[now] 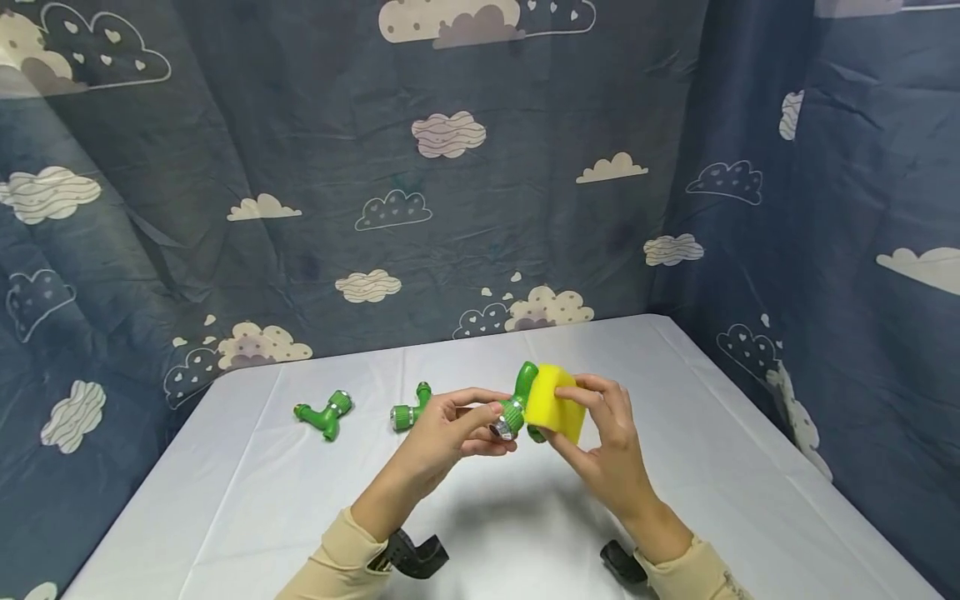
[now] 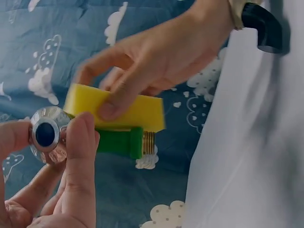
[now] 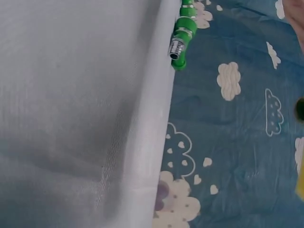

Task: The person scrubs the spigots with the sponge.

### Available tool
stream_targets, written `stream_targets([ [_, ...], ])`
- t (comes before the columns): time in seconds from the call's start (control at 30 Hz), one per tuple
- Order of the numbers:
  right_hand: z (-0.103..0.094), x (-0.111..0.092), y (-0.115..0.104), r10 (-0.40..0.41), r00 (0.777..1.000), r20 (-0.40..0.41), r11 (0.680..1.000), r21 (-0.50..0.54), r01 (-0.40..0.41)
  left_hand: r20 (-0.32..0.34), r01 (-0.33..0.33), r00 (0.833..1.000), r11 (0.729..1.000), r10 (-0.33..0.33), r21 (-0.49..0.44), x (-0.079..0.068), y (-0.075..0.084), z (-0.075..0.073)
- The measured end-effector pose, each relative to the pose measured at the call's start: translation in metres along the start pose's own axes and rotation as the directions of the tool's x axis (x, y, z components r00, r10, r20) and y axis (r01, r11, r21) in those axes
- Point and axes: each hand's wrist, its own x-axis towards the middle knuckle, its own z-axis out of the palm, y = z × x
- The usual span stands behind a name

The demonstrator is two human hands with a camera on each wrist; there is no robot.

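Note:
My left hand (image 1: pixel 442 437) holds a green T-shaped valve (image 1: pixel 519 402) by its ribbed, chrome-tipped end, between thumb and fingers. In the left wrist view the valve's green arm (image 2: pixel 116 142) runs out to a brass-coloured threaded end (image 2: pixel 149 143). A yellow sponge (image 1: pixel 547 400) is pinched between the thumb and fingers of my right hand (image 1: pixel 611 437). It lies along the valve's green body, covering part of it. In the right wrist view just a sliver of the sponge (image 3: pixel 300 183) shows at the right edge.
Two similar green valves lie on the white-covered table (image 1: pixel 247 500): one at the left (image 1: pixel 327 415), another valve (image 1: pixel 408 414) just behind my left hand. Dark blue cloud-print curtains (image 1: pixel 315 150) hang behind the table and along its sides.

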Motion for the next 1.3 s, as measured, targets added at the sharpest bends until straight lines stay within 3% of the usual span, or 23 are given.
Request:
stream_targets([
  [0.17, 0.000, 0.002, -0.002, 0.041, 0.999, -0.017, 0.999, 0.030, -0.040, -0.014, 0.013, 1.000, 0.996, -0.014, -0.084, -0.001, 0.003, -0.007],
  [0.33, 0.001, -0.004, -0.009, -0.089, 0.991, 0.104, 0.996, 0.031, 0.086, -0.020, 0.039, 0.999, 0.994, -0.042, -0.102, 0.002, -0.001, -0.007],
  [0.43, 0.001, -0.005, -0.007, -0.126, 0.986, 0.107, 0.992, -0.002, 0.127, 0.008, 0.067, 0.998, 0.994, -0.066, -0.084, 0.002, -0.001, -0.007],
  [0.63, 0.000, -0.001, -0.002, -0.003, 0.999, 0.039, 0.997, -0.073, 0.006, 0.062, 0.063, 0.996, 0.995, -0.058, -0.081, 0.000, 0.007, -0.016],
  [0.83, -0.002, 0.000, 0.001, 0.057, 0.998, -0.017, 0.993, -0.102, -0.059, 0.004, 0.018, 1.000, 0.990, -0.018, -0.137, -0.002, 0.012, -0.021],
  [0.93, -0.003, -0.003, -0.001, 0.003, 1.000, 0.027, 0.997, -0.071, -0.001, -0.016, 0.037, 0.999, 0.983, -0.040, -0.178, 0.000, 0.009, -0.019],
  [1.1, -0.002, -0.008, -0.007, -0.101, 0.984, 0.146, 0.992, -0.062, 0.111, 0.034, 0.086, 0.996, 0.977, -0.081, -0.195, 0.001, 0.006, -0.017],
  [1.3, -0.001, -0.003, -0.004, -0.071, 0.991, 0.113, 0.988, -0.125, 0.086, 0.052, 0.072, 0.997, 0.972, -0.062, -0.225, -0.002, 0.015, -0.025],
])
